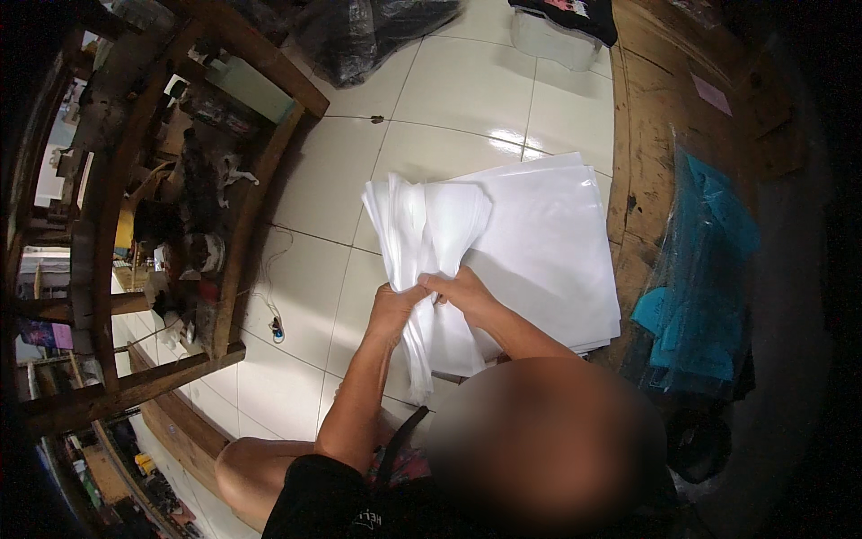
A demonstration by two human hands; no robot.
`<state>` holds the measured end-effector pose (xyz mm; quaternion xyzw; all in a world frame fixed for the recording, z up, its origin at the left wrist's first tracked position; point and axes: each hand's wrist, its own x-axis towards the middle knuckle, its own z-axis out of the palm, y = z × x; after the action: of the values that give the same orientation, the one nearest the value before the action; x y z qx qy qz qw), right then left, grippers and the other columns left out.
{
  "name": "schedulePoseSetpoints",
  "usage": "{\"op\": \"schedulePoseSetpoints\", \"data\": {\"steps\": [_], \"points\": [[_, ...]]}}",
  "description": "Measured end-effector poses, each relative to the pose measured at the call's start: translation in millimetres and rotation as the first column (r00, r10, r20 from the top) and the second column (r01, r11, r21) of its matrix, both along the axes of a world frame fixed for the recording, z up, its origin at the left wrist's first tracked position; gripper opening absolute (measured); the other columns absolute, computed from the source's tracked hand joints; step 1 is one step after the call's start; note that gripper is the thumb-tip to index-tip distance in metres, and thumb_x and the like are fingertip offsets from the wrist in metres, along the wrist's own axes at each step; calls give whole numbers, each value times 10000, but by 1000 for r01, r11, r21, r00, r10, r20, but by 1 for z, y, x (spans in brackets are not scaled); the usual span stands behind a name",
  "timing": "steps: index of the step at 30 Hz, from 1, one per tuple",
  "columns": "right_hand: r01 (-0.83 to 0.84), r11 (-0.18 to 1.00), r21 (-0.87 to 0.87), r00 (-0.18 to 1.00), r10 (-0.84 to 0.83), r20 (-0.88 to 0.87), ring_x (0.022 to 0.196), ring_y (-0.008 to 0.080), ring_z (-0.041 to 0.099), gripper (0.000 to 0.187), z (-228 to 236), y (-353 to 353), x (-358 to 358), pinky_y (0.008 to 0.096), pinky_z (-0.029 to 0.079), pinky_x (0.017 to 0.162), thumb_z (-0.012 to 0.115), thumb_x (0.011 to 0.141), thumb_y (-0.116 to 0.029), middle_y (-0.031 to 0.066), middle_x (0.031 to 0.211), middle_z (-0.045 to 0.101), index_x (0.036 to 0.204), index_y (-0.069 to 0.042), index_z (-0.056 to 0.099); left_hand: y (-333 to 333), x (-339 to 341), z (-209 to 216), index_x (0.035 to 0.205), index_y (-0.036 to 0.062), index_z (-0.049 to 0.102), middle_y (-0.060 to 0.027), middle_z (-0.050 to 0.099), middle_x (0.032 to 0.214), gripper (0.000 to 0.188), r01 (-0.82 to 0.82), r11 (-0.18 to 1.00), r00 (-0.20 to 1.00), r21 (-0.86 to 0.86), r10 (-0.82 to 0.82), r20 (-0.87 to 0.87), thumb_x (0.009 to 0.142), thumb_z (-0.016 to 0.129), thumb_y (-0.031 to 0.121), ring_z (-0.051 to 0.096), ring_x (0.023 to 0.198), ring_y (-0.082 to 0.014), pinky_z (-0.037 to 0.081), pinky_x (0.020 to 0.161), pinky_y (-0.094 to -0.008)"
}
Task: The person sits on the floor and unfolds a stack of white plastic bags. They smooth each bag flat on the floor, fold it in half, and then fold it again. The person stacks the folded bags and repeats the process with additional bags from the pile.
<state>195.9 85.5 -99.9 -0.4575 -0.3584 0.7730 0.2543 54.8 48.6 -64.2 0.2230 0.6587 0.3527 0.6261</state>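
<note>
A gathered bundle of thin white sheets [417, 220], perhaps plastic, is pinched at its middle between my two hands. Its upper part fans out away from me, and a narrow tail hangs toward my lap. On the left side, my left hand [396, 304] is closed around the bundle. From the right, my right hand [456, 287] grips it too, with the thumbs almost meeting in front. Beneath and to the right lies a flat stack of large white sheets [552, 242], its edges slightly uneven. The bundle overlaps the stack's left part. Fingers behind the bundle are mostly hidden.
White floor tiles [350, 162] surround the stack. Cluttered wooden shelving [233, 242] stands at left. At right are a brown board [642, 171] and blue items in clear plastic [696, 314]. A dark plastic bag [364, 45] and a pale tub [557, 45] sit farther away.
</note>
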Motion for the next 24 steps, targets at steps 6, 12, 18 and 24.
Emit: {"op": "schedulePoseSetpoints", "data": {"steps": [6,12,18,24], "points": [[213,951,-224,972,-230,-55,739,174,564,429,-24,-3,8,299,465,616,612,845,-288,119,889,598,1072,70,542,-2,-14,-5,1018,-56,598,-137,647,928,296,-51,998,964,-37,59,259,781,595,123,630,779,-200,508,718,-298],[47,992,-114,997,-55,-62,772,168,551,488,-23,-2,5,277,444,643,635,829,-333,94,918,595,1115,48,529,1,-7,3,1059,-80,564,-165,640,935,355,5,1000,997,3,-5,75,779,640,125,636,797,-229,525,725,-320],[-9,1000,17,1000,9,10,850,173,564,471,-6,-1,-2,299,463,716,623,828,-275,119,992,600,1150,52,516,-2,-2,-8,1045,-82,578,-146,641,918,362,10,1000,1000,9,-10,-2,769,652,140,632,765,-211,516,681,-316],[306,905,-295,937,-341,-72,784,193,590,397,-22,-6,5,322,482,695,604,837,-268,123,911,618,1057,60,570,1,-15,-4,1072,-83,558,-146,630,936,374,-1,999,988,-46,8,155,791,628,152,632,781,-224,517,684,-310]]}}
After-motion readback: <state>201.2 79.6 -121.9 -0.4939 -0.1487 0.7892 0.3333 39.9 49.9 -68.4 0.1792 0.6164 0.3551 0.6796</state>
